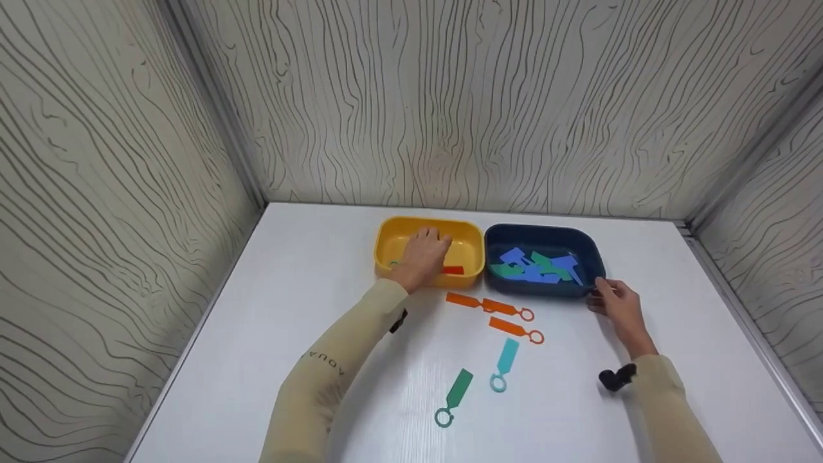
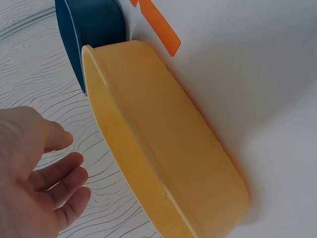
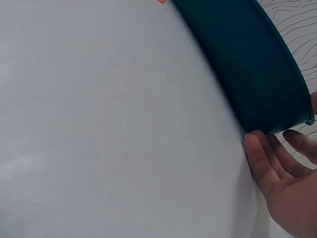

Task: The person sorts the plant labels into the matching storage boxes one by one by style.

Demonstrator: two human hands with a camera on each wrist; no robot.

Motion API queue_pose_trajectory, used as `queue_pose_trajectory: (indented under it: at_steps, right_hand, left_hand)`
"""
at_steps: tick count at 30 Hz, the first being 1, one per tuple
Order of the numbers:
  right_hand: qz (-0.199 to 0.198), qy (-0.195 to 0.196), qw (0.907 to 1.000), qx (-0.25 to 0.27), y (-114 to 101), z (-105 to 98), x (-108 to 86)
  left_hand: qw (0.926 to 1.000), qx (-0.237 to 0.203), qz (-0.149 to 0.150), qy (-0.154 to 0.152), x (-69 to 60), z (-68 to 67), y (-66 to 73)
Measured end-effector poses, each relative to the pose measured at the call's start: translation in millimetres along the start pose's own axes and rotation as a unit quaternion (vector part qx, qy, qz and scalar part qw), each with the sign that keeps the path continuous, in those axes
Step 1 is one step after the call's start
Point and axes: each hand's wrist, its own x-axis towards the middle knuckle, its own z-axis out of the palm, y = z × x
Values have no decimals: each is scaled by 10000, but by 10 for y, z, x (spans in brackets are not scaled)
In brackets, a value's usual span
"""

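Observation:
My left hand (image 1: 422, 258) is over the yellow container (image 1: 472, 233). Its fingers (image 2: 69, 171) are loosely bent, with nothing between them. A red-orange piece (image 1: 453, 270) lies inside that container, partly hidden by the hand. At the near right corner of the dark blue container (image 1: 546, 233), my right hand (image 1: 622, 313) holds the edge. The thumb (image 3: 314, 103) is at the rim, and the fingers (image 3: 257, 148) rest against the outer side. Several flat blue and green pieces (image 1: 533, 267) lie in a heap in the dark blue container.
In front of the containers lie orange ring-ended tags (image 1: 508, 326), some overlapping. A turquoise tag (image 1: 507, 357) and a green tag (image 1: 459, 388) lie nearer on the white table (image 1: 553, 418). A wood-grain panel (image 1: 443, 109) stands behind the containers, with others at both sides.

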Motion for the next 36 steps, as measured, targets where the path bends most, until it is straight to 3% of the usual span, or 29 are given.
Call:
queue_pose_trajectory:
  at_steps: [4, 10, 16, 20, 23, 26, 31, 36]
  right_hand:
    - [72, -32, 10000, -29, 4, -3, 5]
    - [29, -32, 10000, -57, -5, -1, -9]
    - [-110, -62, 9998, 164, 17, 10, -27]
    - [-210, -30, 9997, 114, 25, 13, -34]
    - [-179, -4, 9998, 19, 22, 10, -42]
    - [-51, 0, 10000, -35, 25, 5, -41]
    - [86, -25, 9999, -111, 31, 3, -7]
    - [156, 11, 9997, -167, 21, 10, 4]
  left_hand:
    - [9998, 14, 64, 179, -71, -6, 39]
    - [9993, 86, 295, 192, -211, -10, 160]
    - [9967, 142, 685, 423, -410, 109, 240]
    - [9962, -30, 796, 341, -551, 187, 305]
    - [9969, -164, 770, 47, -627, 232, 373]
    - [9958, -353, 713, -447, -713, 270, 452]
    - [9880, -664, 593, -1266, -900, 339, 577]
    - [9811, -875, 556, -1636, -1095, 424, 691]
